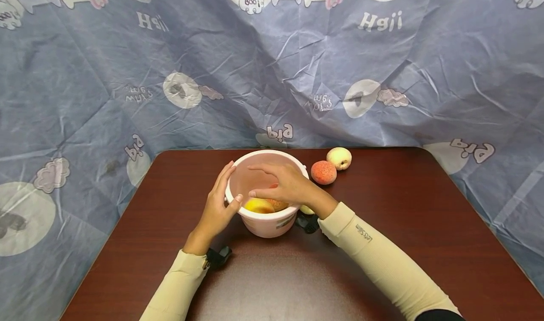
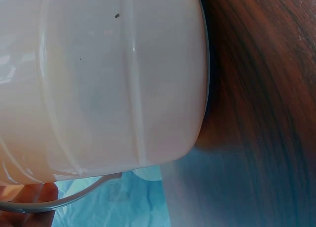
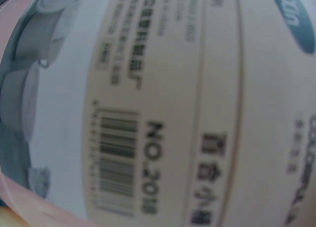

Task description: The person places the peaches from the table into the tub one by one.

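Observation:
A pale pink bucket (image 1: pixel 267 226) stands upright on the table, its side filling the left wrist view. My left hand (image 1: pixel 216 212) holds it at the left, thumb at the near rim and fingers along the outer edge. Over the bucket's mouth, my right hand (image 1: pixel 286 184) reaches in from the right with thumb and fingers spread apart, nothing between them. Below it inside lie a yellow fruit (image 1: pixel 259 206) and an orange-red fruit (image 1: pixel 278 205), partly hidden by the hand. The bucket's printed label (image 3: pixel 163 113) with a barcode fills the right wrist view.
Right of the bucket, a red-orange fruit (image 1: pixel 324 173) touches a pale yellow fruit (image 1: pixel 339 158). Another yellow-green fruit (image 1: pixel 307 210) shows partly behind the right wrist. The bucket's handle (image 2: pixel 74 200) hangs at its side. A patterned cloth (image 1: pixel 255 75) hangs behind the dark table (image 1: pixel 170 207).

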The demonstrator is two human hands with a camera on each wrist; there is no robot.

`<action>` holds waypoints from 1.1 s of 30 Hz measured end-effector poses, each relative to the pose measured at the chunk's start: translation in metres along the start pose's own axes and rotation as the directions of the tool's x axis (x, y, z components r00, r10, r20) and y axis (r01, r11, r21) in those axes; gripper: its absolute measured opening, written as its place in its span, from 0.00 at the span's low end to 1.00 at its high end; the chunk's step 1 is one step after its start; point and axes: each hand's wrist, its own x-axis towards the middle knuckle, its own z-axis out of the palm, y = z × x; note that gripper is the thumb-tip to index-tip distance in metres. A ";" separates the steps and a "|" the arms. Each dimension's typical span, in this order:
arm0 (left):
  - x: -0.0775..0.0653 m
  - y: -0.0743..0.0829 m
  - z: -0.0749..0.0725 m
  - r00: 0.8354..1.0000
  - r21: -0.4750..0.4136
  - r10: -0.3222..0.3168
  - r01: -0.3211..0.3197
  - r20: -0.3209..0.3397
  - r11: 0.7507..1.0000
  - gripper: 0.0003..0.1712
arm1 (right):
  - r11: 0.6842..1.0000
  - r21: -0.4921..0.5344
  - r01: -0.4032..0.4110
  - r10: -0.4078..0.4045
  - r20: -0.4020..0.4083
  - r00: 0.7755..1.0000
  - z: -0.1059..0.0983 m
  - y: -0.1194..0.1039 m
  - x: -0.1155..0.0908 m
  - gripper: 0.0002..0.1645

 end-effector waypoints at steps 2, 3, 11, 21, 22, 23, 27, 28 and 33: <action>-0.001 0.000 0.000 1.000 0.001 0.002 -0.002 0.001 1.000 0.41 | 1.000 -0.001 -0.001 0.001 0.000 1.000 0.000 0.000 0.000 0.38; -0.001 -0.001 0.000 1.000 0.000 0.000 0.000 0.002 1.000 0.41 | 1.000 0.000 -0.002 0.002 0.001 1.000 0.000 0.000 -0.001 0.38; 0.000 0.001 0.000 1.000 0.002 0.000 0.000 0.002 1.000 0.41 | 1.000 0.006 0.017 -0.017 -0.002 1.000 0.000 -0.001 0.000 0.38; 0.001 -0.001 0.000 1.000 0.003 0.009 -0.009 0.005 1.000 0.41 | 1.000 0.016 0.001 -0.001 -0.007 1.000 -0.001 -0.001 0.000 0.38; 0.001 0.000 0.000 1.000 0.003 0.009 -0.009 0.007 1.000 0.41 | 1.000 0.018 -0.002 0.002 -0.006 1.000 -0.001 -0.001 0.000 0.38; 0.001 -0.001 0.000 1.000 0.001 0.012 -0.012 0.008 1.000 0.41 | 1.000 0.020 -0.004 0.004 -0.006 1.000 -0.002 -0.001 0.000 0.38; 0.001 -0.001 0.000 1.000 0.001 0.009 -0.009 0.003 1.000 0.41 | 1.000 0.023 0.003 -0.003 -0.020 1.000 -0.001 0.000 0.000 0.38; 0.001 0.000 -0.001 1.000 0.001 0.009 -0.009 0.001 1.000 0.41 | 1.000 0.020 0.013 -0.012 -0.028 1.000 -0.001 0.000 0.001 0.38; 0.001 0.000 -0.003 1.000 0.003 0.003 -0.003 0.002 1.000 0.41 | 0.998 0.012 0.056 -0.056 -0.055 0.997 -0.001 0.000 0.004 0.37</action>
